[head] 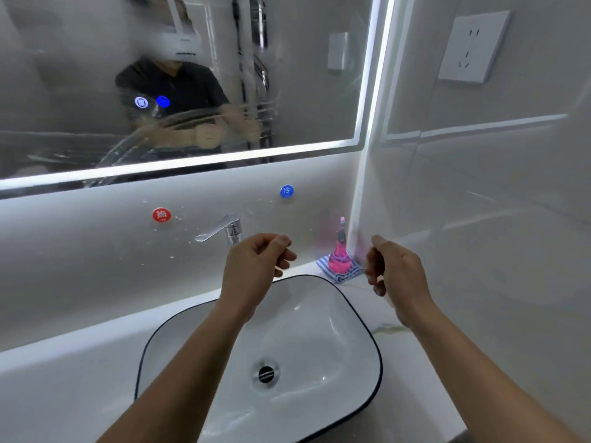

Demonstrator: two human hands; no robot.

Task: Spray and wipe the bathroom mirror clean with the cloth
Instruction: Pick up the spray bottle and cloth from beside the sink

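Both hands, left [256, 263] and right [396, 276], hover empty with loosely curled grip over the sink [367, 330], while spray bottle [339, 257] sits on the folded cloth [347, 274] in the desk corner, the mirror [287, 91] seemingly still streaked.

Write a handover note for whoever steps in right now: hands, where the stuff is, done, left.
Left hand: empty, fingers loosely curled, raised over the sink.
Right hand: empty, half curled, raised over the counter beside the bottle.
Bottle: pink, upright in the back right corner of the counter, standing on the folded blue checked cloth.
Mirror: hazy, with curved smear streaks across the lower part and droplets on the wall below, so it looks sprayed or partly wiped, but not clean.
Left: take the cloth, respray if needed, and wipe the mirror until the haze and streaks are gone.
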